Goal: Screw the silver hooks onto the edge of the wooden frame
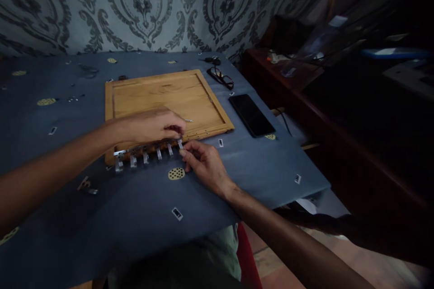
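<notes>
A framed wooden panel (162, 95) lies on the table, with a row of metal hooks (159, 153) along its near edge. My right hand (206, 165) pinches the rightmost metal hook (180, 144) between thumb and fingers. Just above it, my left hand (149, 125) rests over the panel's near edge with its fingers curled down beside the same hook. What those fingers hold, if anything, is hidden. A thin shiny metal piece (189, 120) shows on the panel by the left knuckles. Small dark marks, perhaps holes, run along the edge to the right.
Right of the panel lie a black phone (251, 115), eyeglasses (220, 76) and a dark key-like item (213, 60). Small shiny bits (73, 99) sit at left, and a loose metal piece (92, 191) nearer me. A patterned curtain (142, 4) hangs behind the blue-covered table (135, 216).
</notes>
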The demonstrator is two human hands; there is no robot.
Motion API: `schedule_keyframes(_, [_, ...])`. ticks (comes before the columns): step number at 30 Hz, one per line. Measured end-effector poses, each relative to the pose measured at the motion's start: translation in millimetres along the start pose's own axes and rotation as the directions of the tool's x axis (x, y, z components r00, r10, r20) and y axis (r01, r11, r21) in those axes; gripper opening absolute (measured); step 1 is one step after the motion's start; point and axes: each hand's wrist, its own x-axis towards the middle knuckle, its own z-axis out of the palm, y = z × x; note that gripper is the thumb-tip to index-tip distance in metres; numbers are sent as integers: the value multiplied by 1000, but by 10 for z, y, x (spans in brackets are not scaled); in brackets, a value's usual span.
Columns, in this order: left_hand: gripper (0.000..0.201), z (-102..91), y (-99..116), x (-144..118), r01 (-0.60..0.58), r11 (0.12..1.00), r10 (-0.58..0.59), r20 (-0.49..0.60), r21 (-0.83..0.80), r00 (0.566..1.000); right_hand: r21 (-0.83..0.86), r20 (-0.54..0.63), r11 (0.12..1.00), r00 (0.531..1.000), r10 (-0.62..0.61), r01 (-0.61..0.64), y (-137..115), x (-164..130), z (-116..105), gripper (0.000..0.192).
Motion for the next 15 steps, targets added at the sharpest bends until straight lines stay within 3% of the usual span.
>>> schedule_keyframes(5, [23, -20, -29, -125, 80, 996, -75, -108, 38, 991, 4, 3, 1000, 1000, 11, -11, 7, 1, 1, 20])
schedule_keyframes(9, [24, 30, -1, -202, 172, 985, -169, -85, 32, 982, -4, 2, 1000, 1000, 1, -1, 8, 2, 0, 18])
schedule_keyframes(15, [9, 150, 69, -172, 215, 974, -205, -129, 71, 970, -26, 1, 1000, 1000, 7, -7, -6, -1, -5, 16])
